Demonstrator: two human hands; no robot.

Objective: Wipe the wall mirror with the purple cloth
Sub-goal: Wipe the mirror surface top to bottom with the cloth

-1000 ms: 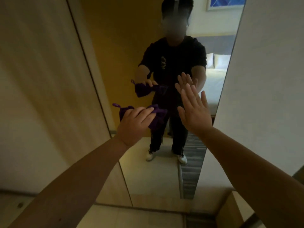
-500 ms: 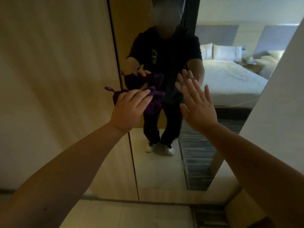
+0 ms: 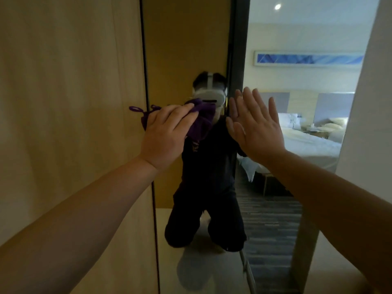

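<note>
The tall wall mirror fills the middle of the head view, between a wooden panel and a white wall. My left hand presses the bunched purple cloth flat against the glass near the mirror's left edge, at about head height of the reflected person. A purple loop of the cloth sticks out to the left. My right hand is flat on the glass just right of the cloth, fingers spread and pointing up, holding nothing.
A light wooden wall panel borders the mirror on the left. A white wall stands on the right. The mirror reflects a person in dark clothes, a bed with white linen and a striped carpet.
Both hands have risen up the glass, the left one carrying the cloth from the reflection's waist level to its head level. The view has tilted upward and nearer the mirror.
</note>
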